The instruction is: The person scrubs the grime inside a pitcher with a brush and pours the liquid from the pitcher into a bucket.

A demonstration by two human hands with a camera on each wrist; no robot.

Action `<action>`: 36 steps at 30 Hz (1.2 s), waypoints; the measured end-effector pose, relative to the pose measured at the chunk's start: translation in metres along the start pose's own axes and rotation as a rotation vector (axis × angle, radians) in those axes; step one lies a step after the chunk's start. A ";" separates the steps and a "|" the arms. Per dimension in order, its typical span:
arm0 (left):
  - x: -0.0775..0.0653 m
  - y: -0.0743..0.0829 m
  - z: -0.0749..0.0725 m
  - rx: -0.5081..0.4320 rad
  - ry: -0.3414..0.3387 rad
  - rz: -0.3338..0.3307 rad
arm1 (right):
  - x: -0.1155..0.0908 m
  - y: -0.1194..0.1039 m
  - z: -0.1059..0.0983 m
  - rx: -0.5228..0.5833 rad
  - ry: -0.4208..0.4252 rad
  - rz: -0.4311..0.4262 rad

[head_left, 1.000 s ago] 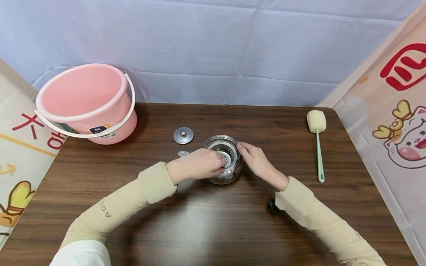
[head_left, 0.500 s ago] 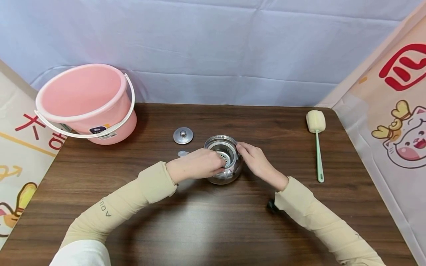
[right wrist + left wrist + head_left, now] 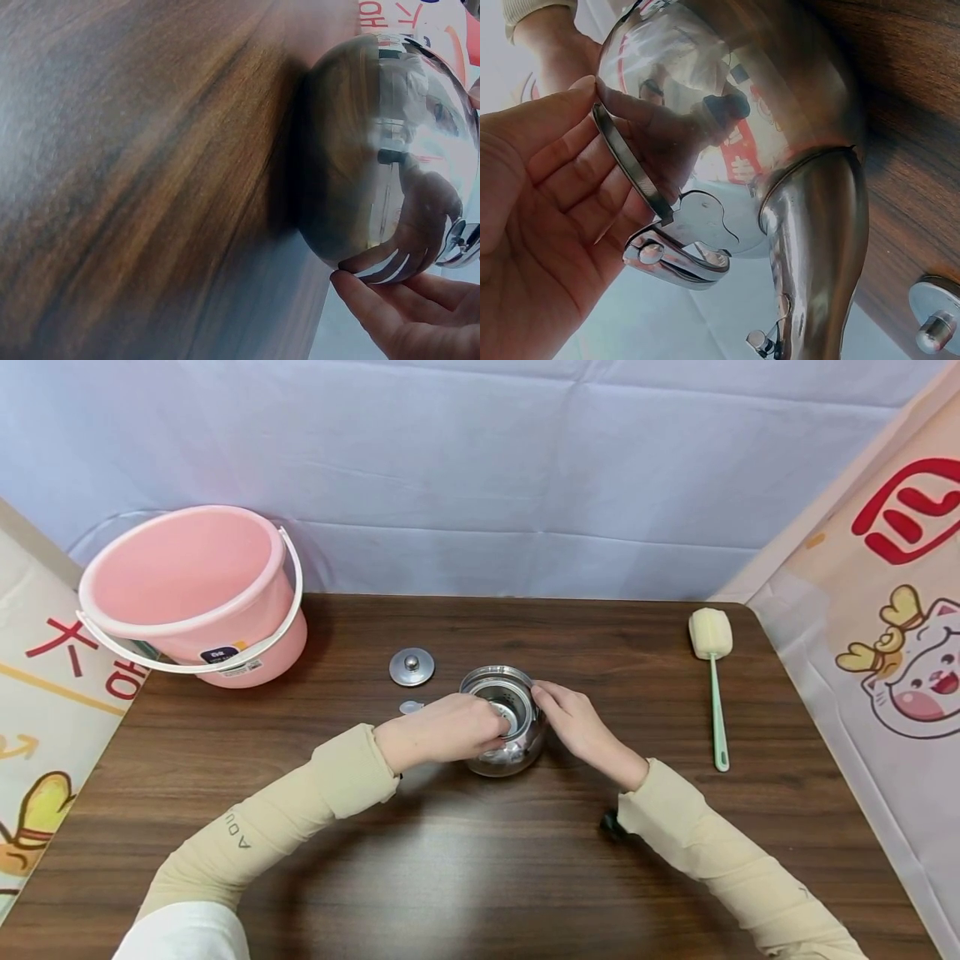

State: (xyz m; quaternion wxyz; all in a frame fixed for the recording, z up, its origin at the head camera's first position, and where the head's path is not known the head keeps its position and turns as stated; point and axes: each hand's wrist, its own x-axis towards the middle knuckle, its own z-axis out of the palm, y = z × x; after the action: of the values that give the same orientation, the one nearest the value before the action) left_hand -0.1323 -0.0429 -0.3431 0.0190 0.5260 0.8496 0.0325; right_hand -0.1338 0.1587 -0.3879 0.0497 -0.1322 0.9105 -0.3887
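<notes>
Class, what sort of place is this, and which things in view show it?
Probably an indoor set staged for filming: a pale cloth backdrop hangs behind a wooden table bearing a steel teapot, and cartoon-printed sheets flank the table on both sides.

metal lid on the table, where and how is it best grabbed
Probably by the knob, coming straight down from above: the metal lid lies flat and low on the table, knob up at its centre, with little to get under. The left hand is nearer.
</notes>
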 end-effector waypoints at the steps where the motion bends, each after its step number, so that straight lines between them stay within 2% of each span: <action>1: 0.000 0.000 0.000 0.001 0.003 0.000 | 0.000 0.000 0.000 0.001 -0.001 -0.001; 8: -0.001 -0.001 0.001 0.029 0.050 0.017 | 0.000 0.000 0.000 0.005 -0.003 0.000; 16: -0.004 -0.003 0.003 0.150 0.175 0.096 | 0.000 -0.001 0.000 0.000 -0.003 0.004; 20: -0.005 -0.003 0.004 0.169 0.217 0.123 | -0.001 -0.002 0.000 0.002 -0.005 0.011; 36: -0.005 -0.003 0.003 0.170 0.218 0.132 | 0.000 -0.001 0.000 -0.002 0.005 0.000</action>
State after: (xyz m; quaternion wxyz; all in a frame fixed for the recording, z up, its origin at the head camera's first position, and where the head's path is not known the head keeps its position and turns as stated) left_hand -0.1322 -0.0481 -0.3467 -0.1204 0.5737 0.8100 0.0184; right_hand -0.1336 0.1574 -0.3871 0.0475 -0.1315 0.9109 -0.3881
